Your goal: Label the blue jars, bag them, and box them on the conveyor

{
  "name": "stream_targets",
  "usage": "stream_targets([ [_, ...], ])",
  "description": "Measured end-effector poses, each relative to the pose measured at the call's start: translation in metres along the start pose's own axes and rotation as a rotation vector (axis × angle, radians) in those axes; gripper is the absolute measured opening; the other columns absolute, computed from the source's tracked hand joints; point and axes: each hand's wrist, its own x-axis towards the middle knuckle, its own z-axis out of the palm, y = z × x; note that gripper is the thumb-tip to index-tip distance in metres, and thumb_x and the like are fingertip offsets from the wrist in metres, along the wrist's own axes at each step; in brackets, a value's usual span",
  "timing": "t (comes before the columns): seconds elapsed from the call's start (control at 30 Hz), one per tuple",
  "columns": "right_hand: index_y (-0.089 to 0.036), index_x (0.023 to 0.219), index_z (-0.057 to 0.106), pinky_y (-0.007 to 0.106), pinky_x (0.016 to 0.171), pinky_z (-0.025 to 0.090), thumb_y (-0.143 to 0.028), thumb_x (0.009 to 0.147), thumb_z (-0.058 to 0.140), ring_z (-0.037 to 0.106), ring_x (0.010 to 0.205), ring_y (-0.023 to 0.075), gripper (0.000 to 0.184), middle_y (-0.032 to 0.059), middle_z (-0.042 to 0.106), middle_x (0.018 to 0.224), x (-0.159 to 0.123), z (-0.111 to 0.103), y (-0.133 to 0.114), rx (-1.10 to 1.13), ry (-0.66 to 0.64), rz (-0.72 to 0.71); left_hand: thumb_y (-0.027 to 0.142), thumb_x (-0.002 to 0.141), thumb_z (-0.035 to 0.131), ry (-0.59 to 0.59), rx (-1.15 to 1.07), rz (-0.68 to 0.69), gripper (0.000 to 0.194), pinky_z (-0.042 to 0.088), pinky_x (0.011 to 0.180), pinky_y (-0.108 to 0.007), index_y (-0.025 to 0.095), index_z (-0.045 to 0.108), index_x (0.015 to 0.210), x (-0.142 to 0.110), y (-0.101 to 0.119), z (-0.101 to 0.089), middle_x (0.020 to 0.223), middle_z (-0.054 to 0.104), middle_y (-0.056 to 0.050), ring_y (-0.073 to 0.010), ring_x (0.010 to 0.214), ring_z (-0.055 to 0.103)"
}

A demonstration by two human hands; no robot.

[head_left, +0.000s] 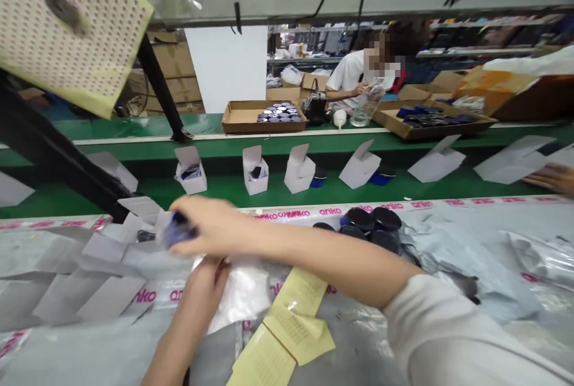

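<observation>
My right hand point(201, 227) reaches across to the left, its fingers closed around a small dark-blue object point(177, 230), blurred by motion. Just beyond it stands an open white box point(141, 216) with something dark inside. Below, my left hand point(208, 281) is beside clear plastic bags point(246, 290); its fingertips are partly hidden, so its grip is unclear. Several flat white cartons point(105, 260) lie to the left. Round black-topped blue containers point(359, 218) sit together on the table right of my right forearm.
Yellow printed sheets point(287, 326) lie in front. Open white boxes point(255, 171) line the green conveyor point(219, 186). Cardboard trays point(242, 117) stand behind it, near a seated person point(350, 75). Another person's hand point(553, 177) touches a right-hand box. A black post point(58, 141) slants at left.
</observation>
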Motion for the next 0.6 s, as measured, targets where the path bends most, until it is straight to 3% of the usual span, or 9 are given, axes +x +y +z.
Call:
stream_targets([
  [0.07,-0.029,0.127,0.057,0.032,0.082,0.059,-0.05,0.091,0.063,0.069,0.101,0.0216,0.042,0.0016,0.073,0.122,-0.022,-0.043,0.042,-0.015,0.225,0.136,0.038,0.096,0.053,-0.005,-0.007,-0.029,0.022,0.058,0.071,-0.035,0.021,0.067,0.095,-0.003,-0.005,-0.007,0.087,0.073,-0.005,-0.0233,0.078,0.071],
  [0.13,-0.023,0.137,0.05,0.045,0.095,0.053,-0.042,0.098,0.051,0.062,0.117,0.0294,0.044,0.0126,0.062,0.134,-0.049,-0.075,0.09,-0.097,0.433,0.268,0.041,0.093,0.051,0.03,0.001,-0.046,0.023,0.055,0.068,-0.034,0.022,0.065,0.09,-0.002,-0.007,-0.015,0.082,0.072,-0.005,-0.0238,0.075,0.07],
  [0.2,-0.021,0.14,0.046,0.052,0.104,0.046,-0.034,0.098,0.048,0.054,0.127,0.0326,0.044,0.0161,0.056,0.135,-0.076,-0.091,0.134,-0.307,0.634,0.396,0.044,0.091,0.051,0.065,0.017,-0.047,0.025,0.054,0.067,-0.033,0.023,0.064,0.087,0.002,-0.007,-0.021,0.082,0.071,-0.005,-0.0235,0.073,0.068],
  [0.23,-0.019,0.14,0.045,0.053,0.105,0.045,-0.035,0.097,0.05,0.051,0.129,0.0344,0.047,0.0184,0.053,0.134,-0.088,-0.095,0.153,-0.437,0.664,0.444,0.045,0.09,0.051,0.067,0.024,-0.046,0.025,0.053,0.066,-0.033,0.023,0.064,0.086,0.004,-0.006,-0.023,0.081,0.07,-0.004,-0.0233,0.072,0.067],
  [0.3,-0.018,0.138,0.049,0.051,0.103,0.047,-0.036,0.092,0.058,0.051,0.127,0.035,0.05,0.0192,0.053,0.132,-0.104,-0.093,0.181,-0.514,0.6,0.453,0.045,0.089,0.052,0.041,0.032,-0.051,0.025,0.052,0.065,-0.032,0.024,0.063,0.083,0.008,-0.004,-0.023,0.078,0.07,-0.004,-0.023,0.07,0.066],
  [0.37,-0.02,0.134,0.055,0.048,0.099,0.05,-0.035,0.088,0.065,0.055,0.121,0.0335,0.049,0.0171,0.056,0.129,-0.112,-0.088,0.197,-0.52,0.449,0.414,0.043,0.089,0.052,0.015,0.033,-0.059,0.023,0.052,0.067,-0.032,0.024,0.062,0.081,0.01,-0.004,-0.02,0.078,0.069,-0.003,-0.0228,0.072,0.066],
  [0.47,-0.02,0.13,0.064,0.051,0.099,0.049,-0.032,0.086,0.07,0.058,0.112,0.035,0.046,0.0161,0.063,0.123,-0.109,-0.081,0.207,-0.545,0.251,0.373,0.04,0.089,0.051,0.003,0.038,-0.061,0.022,0.052,0.071,-0.032,0.023,0.062,0.081,0.008,-0.002,-0.016,0.081,0.07,-0.004,-0.0229,0.076,0.066],
  [0.6,-0.015,0.13,0.069,0.06,0.099,0.045,-0.031,0.089,0.067,0.055,0.114,0.0423,0.045,0.0239,0.062,0.128,-0.1,-0.073,0.21,-0.579,0.133,0.353,0.038,0.089,0.052,-0.006,0.045,-0.102,0.018,0.053,0.076,-0.033,0.023,0.063,0.087,0.004,0.005,-0.018,0.087,0.073,-0.004,-0.0231,0.08,0.068],
])
